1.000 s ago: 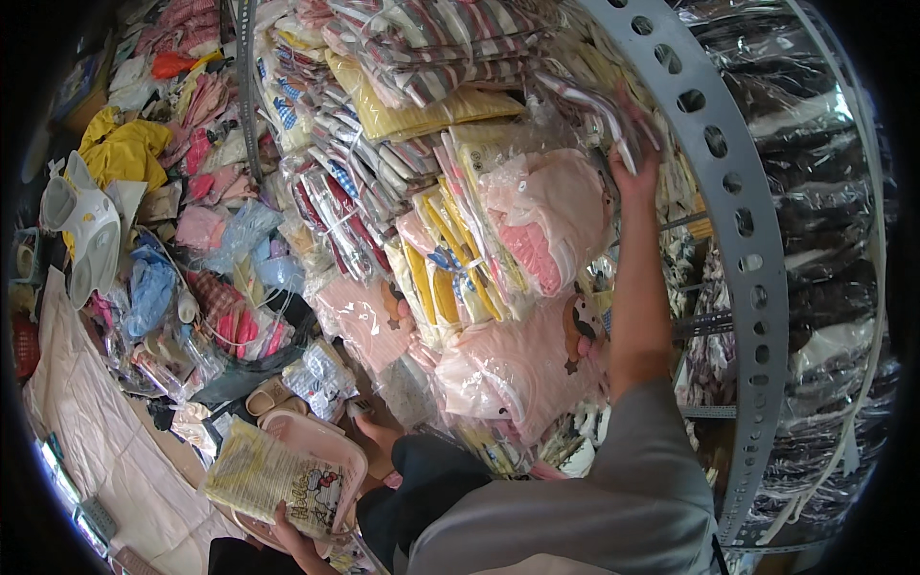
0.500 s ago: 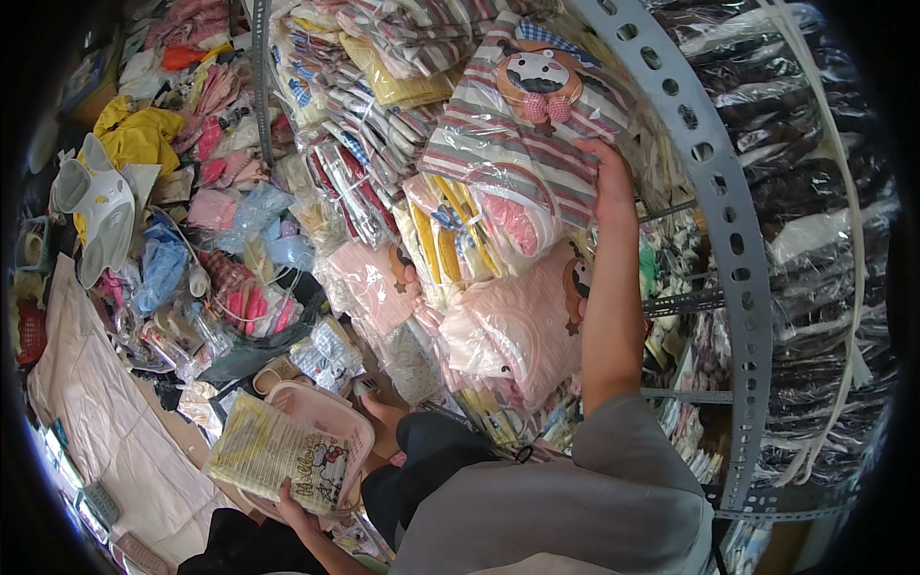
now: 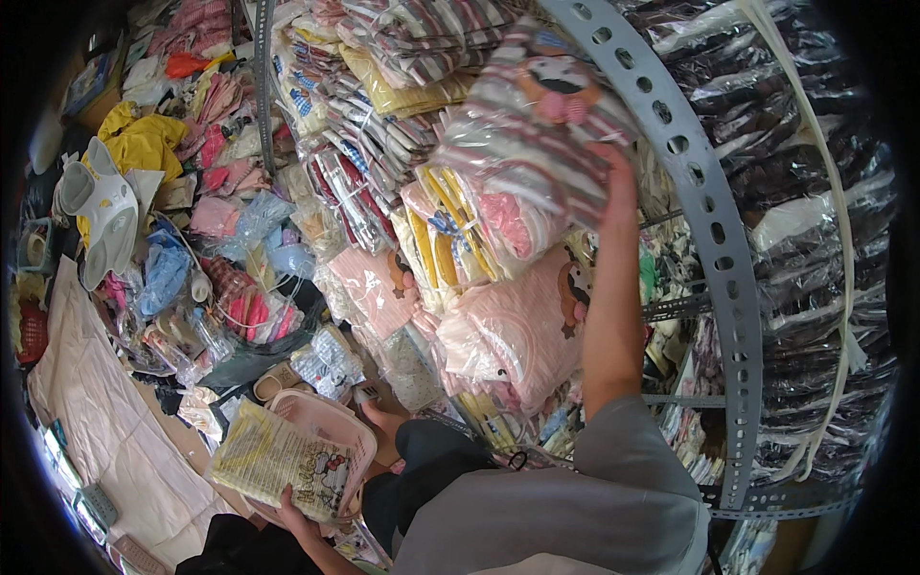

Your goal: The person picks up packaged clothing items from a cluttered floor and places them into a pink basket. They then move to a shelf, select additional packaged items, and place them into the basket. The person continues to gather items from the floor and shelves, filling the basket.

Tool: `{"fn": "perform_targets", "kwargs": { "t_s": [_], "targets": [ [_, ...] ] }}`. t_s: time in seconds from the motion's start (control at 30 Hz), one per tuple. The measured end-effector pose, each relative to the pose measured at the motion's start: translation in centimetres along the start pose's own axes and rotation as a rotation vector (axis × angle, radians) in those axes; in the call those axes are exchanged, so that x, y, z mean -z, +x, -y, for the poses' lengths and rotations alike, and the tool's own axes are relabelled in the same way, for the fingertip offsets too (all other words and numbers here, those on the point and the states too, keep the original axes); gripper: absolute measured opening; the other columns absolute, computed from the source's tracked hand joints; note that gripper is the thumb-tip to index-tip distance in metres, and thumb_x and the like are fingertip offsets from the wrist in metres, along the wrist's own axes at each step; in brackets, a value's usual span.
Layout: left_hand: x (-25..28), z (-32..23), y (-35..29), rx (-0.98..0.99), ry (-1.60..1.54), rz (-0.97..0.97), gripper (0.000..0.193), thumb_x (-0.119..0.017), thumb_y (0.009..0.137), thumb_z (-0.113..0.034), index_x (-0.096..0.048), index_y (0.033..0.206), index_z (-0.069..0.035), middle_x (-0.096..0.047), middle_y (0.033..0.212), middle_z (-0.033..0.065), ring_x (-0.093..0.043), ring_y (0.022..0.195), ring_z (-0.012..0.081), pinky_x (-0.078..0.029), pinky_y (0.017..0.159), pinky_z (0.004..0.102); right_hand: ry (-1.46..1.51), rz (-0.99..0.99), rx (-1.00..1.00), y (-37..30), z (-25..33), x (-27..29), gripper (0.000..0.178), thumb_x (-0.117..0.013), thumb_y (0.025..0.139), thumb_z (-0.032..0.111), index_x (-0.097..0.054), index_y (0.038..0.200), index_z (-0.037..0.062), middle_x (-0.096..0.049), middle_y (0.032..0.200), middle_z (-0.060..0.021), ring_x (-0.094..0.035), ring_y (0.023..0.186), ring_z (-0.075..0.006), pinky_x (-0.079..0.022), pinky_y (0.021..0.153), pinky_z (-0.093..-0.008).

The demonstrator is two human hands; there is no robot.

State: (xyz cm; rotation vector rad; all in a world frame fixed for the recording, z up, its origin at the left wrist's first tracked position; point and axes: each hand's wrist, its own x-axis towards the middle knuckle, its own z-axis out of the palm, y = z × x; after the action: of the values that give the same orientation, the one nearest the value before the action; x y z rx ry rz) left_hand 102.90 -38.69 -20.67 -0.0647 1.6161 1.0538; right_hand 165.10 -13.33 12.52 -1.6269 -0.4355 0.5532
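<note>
My right hand point(image 3: 614, 182) grips the right edge of a plastic-wrapped striped garment point(image 3: 517, 125) in grey, white and dark red, with a cartoon face on it. The pack is smeared by motion. Beneath it lie a tied bundle of yellow and white packs point(image 3: 446, 225) and a pink wrapped garment point(image 3: 508, 331). Low on the left, my left hand point(image 3: 299, 517) is closed on the near edge of a pale yellow wrapped garment point(image 3: 278, 455). Its thumb is on top and its other fingers are hidden. That pack rests across a pink plastic basket point(image 3: 359, 426).
A perforated grey metal post point(image 3: 719, 230) curves up on the right, before stacks of dark wrapped clothes point(image 3: 815, 259). Heaped clothes and bags cover the left side, with a grey-white plastic piece point(image 3: 110, 216) among them. A pale cloth point(image 3: 105, 393) lies at the lower left.
The striped pack has shifted a little right and down in my right hand, uncovering more of the stack at its left. My left hand and the yellow pack have barely moved.
</note>
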Motion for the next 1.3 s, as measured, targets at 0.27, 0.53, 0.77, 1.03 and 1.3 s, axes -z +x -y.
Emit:
{"fn": "perform_targets", "kwargs": {
  "t_s": [0.27,0.53,0.77,1.03,1.3],
  "targets": [
    [4.1,3.7,5.3,0.086,-0.055,0.100,0.061,-0.063,0.087,-0.017,-0.042,0.141,0.000,-0.061,0.123,0.0167,-0.064,0.108,0.0329,-0.053,0.090,0.0454,0.259,0.005,0.121,15.1,2.2,10.2,0.034,-0.070,0.085,0.028,-0.069,0.114,0.0107,-0.069,0.106,-0.0081,-0.065,0.097,-0.0214,-0.052,0.088,-0.0375],
    [0.8,1.8,3.3,0.054,-0.023,0.041,0.055,-0.065,0.086,-0.013,-0.048,0.136,0.002,-0.060,0.120,0.0164,-0.066,0.097,0.0301,-0.056,0.081,0.0443,0.199,0.189,0.023,33.1,-0.8,8.4,0.040,-0.071,0.087,0.033,-0.067,0.122,0.0126,-0.068,0.104,-0.0085,-0.064,0.095,-0.0201,-0.052,0.086,-0.0369],
    [0.6,0.7,3.0,0.041,0.049,0.008,0.056,-0.066,0.085,-0.013,-0.048,0.136,0.001,-0.060,0.120,0.0142,-0.064,0.097,0.0295,-0.054,0.081,0.0433,-0.641,0.168,0.086,24.3,0.3,0.7,0.067,-0.070,0.091,0.052,-0.052,0.143,0.0124,-0.065,0.085,-0.0078,-0.062,0.070,-0.0182,-0.052,0.064,-0.0331],
    [1.6,1.5,4.1,0.136,-0.045,0.074,0.054,-0.065,0.086,-0.015,-0.049,0.135,0.002,-0.060,0.120,0.0141,-0.064,0.100,0.0296,-0.054,0.084,0.0431,-1.170,0.017,0.033,6.0,3.9,6.1,0.095,-0.056,0.074,0.090,-0.068,0.086,-0.0041,-0.061,0.065,-0.0081,-0.062,0.053,-0.0171,-0.050,0.049,-0.0259],
    [-0.1,0.2,3.1,0.107,-0.006,0.083,0.045,-0.065,0.087,-0.016,-0.055,0.125,0.006,-0.061,0.114,0.0164,-0.066,0.090,0.0304,-0.055,0.079,0.0427,-0.518,0.128,-0.195,-1.0,-3.7,3.9,0.056,-0.074,0.082,0.059,-0.073,0.099,0.0058,-0.063,0.069,-0.0041,-0.064,0.058,-0.0161,-0.054,0.056,-0.0290]
  ]
}}
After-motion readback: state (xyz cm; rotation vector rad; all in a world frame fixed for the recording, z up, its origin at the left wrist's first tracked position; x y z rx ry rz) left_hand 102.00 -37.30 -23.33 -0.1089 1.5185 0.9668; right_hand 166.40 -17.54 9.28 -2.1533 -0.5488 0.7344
